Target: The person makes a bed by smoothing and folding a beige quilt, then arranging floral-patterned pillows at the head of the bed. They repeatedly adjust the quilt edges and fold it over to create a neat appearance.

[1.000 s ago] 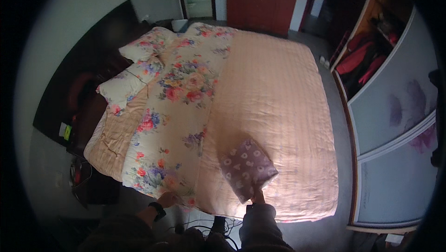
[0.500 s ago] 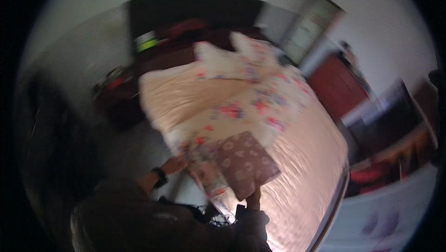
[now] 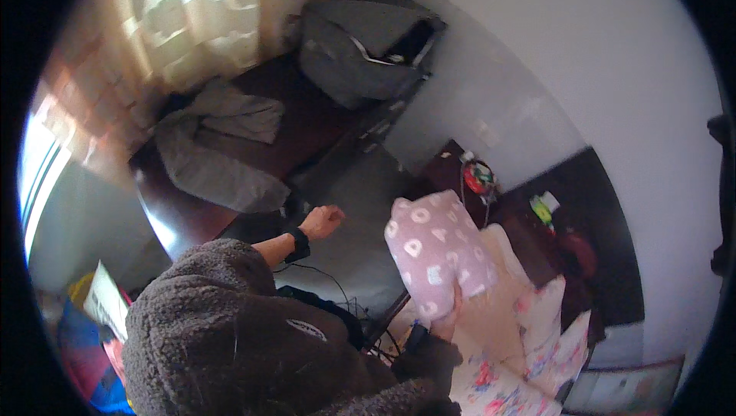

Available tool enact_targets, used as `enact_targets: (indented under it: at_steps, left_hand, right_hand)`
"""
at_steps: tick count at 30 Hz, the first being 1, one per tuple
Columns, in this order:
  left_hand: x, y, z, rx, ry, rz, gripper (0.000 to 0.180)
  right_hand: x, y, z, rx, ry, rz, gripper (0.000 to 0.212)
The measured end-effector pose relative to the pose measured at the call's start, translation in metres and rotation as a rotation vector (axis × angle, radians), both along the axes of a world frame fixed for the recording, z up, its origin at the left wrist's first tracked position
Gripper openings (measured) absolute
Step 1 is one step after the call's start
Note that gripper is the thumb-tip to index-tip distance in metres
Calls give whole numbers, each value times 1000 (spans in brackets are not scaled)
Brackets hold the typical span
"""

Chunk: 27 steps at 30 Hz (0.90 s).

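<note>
A folded pink fleece blanket point(image 3: 433, 236) with white shapes hangs from my right hand point(image 3: 447, 316), which grips its lower edge. The hand's thumb side shows, while the fingers behind the cloth are hidden. My left hand point(image 3: 322, 222), with a dark watch at the wrist, is held out over the grey floor. It is empty, its fingers loosely bent and apart from anything. Below the blanket lies the bed point(image 3: 491, 332), with a peach cover and a white floral quilt point(image 3: 498, 381).
A dark, shiny desk point(image 3: 284, 128) bears a grey garment point(image 3: 211, 144) and a large grey bag point(image 3: 360, 52). Past the blanket stands a dark nightstand point(image 3: 441, 171) with a red-green object point(image 3: 479, 177). Thin black cables point(image 3: 349, 297) trail near my body. Patterned curtains point(image 3: 192, 9) hang far left.
My view has turned left from the bed toward the desk and curtains. The blanket has come along in my right hand, and my left hand is now away from the bed's edge.
</note>
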<state>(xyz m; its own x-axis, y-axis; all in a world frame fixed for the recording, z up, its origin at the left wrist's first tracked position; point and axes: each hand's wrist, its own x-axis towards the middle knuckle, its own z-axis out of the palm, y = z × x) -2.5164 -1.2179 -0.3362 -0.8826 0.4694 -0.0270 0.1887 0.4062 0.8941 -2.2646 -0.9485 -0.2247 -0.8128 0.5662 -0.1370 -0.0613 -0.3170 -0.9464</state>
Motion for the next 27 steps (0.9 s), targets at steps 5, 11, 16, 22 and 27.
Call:
enact_targets:
  at_steps: [5, 11, 16, 22, 27]
  left_hand:
    - [14, -81, -23, -181, 54, 42, 22]
    - [44, -138, -52, -178, 56, 145, 22]
    - [38, -137, -41, -196, 37, 56, 23]
    - [-10, -77, -24, -110, -115, -133, 23]
    - [-47, 20, -15, -237, -80, -321, 25]
  right_hand:
    - [-160, -18, -13, -522, -50, 476, 51]
    - [-272, -123, -10, -278, 120, 981, 54]
    - [-324, -193, -16, 264, -352, 1202, 84]
    - [-306, -110, -53, 195, -446, 1106, 65]
    - [-230, 62, -60, -30, -458, 566, 50]
